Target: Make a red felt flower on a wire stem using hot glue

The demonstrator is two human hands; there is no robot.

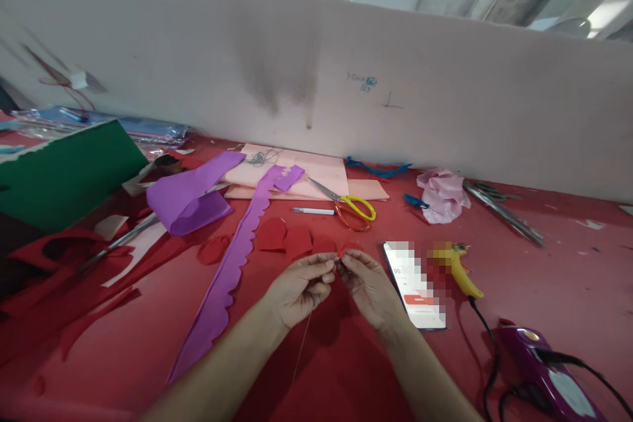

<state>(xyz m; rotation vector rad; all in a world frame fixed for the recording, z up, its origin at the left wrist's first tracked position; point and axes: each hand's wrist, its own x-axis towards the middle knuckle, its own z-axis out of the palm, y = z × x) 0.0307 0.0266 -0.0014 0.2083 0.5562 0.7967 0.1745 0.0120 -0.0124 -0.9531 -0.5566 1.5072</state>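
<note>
My left hand (301,287) and my right hand (368,287) meet at the middle of the red table, fingertips pinched together on a small red paper piece (342,250). A thin wire (301,349) hangs down from under my left hand. Just beyond the fingers lie cut red petals (284,236). A long purple scalloped strip (232,270) runs diagonally to the left of my left hand. A phone (414,285) lies close to the right of my right hand.
Yellow-handled scissors (353,206) and a white pen (312,211) lie behind the hands on pink paper sheets (306,175). A yellow glue gun (457,267), a purple device (539,369), crumpled pink paper (442,194), metal scissors (502,211), a green sheet (64,171) and a folded purple sheet (190,194) surround them.
</note>
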